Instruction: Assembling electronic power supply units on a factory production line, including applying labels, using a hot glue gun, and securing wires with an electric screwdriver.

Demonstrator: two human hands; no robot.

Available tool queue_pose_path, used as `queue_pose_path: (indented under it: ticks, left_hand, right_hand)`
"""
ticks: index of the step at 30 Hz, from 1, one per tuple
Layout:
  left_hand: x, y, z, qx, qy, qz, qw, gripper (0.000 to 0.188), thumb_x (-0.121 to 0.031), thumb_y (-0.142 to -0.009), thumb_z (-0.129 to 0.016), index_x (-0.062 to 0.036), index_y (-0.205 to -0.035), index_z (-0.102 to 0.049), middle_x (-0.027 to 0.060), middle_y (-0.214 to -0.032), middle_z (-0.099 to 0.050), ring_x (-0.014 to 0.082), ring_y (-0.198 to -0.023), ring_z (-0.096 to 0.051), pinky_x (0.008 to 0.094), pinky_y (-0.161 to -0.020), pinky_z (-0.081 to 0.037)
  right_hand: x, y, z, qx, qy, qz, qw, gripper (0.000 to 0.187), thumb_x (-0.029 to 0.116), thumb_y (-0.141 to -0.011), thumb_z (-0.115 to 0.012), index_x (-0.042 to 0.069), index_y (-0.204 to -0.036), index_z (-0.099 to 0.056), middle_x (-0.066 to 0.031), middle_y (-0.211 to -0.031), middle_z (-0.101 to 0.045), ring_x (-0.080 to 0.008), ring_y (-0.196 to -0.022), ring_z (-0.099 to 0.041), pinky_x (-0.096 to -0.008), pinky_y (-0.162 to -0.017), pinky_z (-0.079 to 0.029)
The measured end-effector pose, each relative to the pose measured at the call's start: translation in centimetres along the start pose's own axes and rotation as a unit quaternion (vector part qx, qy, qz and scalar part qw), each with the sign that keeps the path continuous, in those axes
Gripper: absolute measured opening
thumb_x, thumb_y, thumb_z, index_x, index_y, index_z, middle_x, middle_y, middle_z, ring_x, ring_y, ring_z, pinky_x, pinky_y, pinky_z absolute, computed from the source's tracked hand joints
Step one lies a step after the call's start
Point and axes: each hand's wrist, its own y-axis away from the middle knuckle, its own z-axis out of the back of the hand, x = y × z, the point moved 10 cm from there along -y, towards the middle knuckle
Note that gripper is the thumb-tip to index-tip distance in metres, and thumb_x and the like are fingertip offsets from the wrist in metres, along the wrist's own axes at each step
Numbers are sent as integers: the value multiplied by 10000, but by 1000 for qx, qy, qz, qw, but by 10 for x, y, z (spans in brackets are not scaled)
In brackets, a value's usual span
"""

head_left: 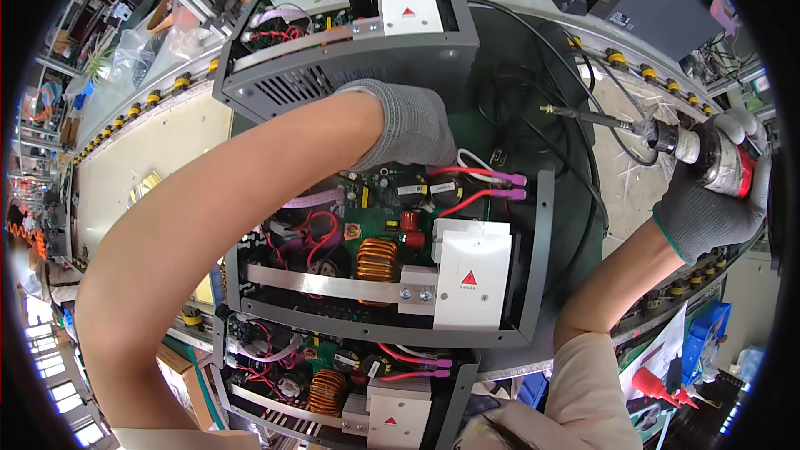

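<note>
In a grey knit glove, my left hand (414,127) reaches across the middle open metal-cased electronic unit (467,283), close to its far edge. Its fingers point down and away, so what they touch is hidden. Out to the right, my gloved right hand (708,212) is wrapped round a power screwdriver (667,137). The tool lies level, its long bit pointing left over the dark mat. Inside the middle unit are a copper-wound coil (377,260), red and white wires with purple terminals (510,186), and a white plate (472,275) with a warning triangle.
A similar unit (350,67) in a vented dark case stands beyond, and another open unit (333,392) sits nearest me. Black cables (575,175) trail over the dark green mat (500,58). Rollers (617,58) line the conveyor edges. A red-tipped bottle (654,383) lies lower right.
</note>
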Motion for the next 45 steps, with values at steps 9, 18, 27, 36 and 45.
queue_pose_path:
  ticks: [9,18,27,36,45]
  left_hand:
    - [8,22,13,132,-46,188,972,371,-370,-888,-506,-95,-984,-736,101,-809,-682,247,-764,-643,383,-770,-513]
    - [-15,32,19,9,89,33,995,219,-206,-890,-583,-23,-893,-703,75,-765,-662,136,-731,-617,324,-673,-490]
    - [33,50,35,-114,237,106,959,277,-269,-869,-668,-31,-1006,-708,105,-896,-696,142,-813,-613,307,-763,-488]
    - [27,67,10,-88,110,84,987,272,-361,-824,-665,-144,-987,-677,110,-887,-674,320,-876,-648,433,-769,-486]
    - [-10,38,19,-91,-28,-39,995,258,-327,-863,-600,-195,-1064,-694,94,-920,-688,312,-909,-654,446,-794,-508]
  right_hand:
    - [-1,-6,-10,-16,89,65,994,333,338,-796,-631,54,-966,-593,-122,-969,-590,-239,-806,-596,-367,-709,-549]
    - [-18,5,-29,76,3,-44,996,344,157,-841,-573,-26,-1106,-452,-169,-1070,-519,-290,-956,-556,-418,-814,-499]
    - [-1,3,1,9,-8,-1,1000,369,138,-881,-581,-33,-1173,-433,-179,-1090,-524,-273,-954,-559,-390,-817,-517]
    - [5,-3,27,-26,41,-7,999,351,108,-874,-564,-34,-1176,-455,-179,-1072,-511,-275,-909,-545,-369,-763,-499]
    - [4,-1,26,-53,114,11,992,346,146,-845,-574,-59,-1100,-461,-183,-1004,-531,-244,-849,-555,-334,-757,-489]
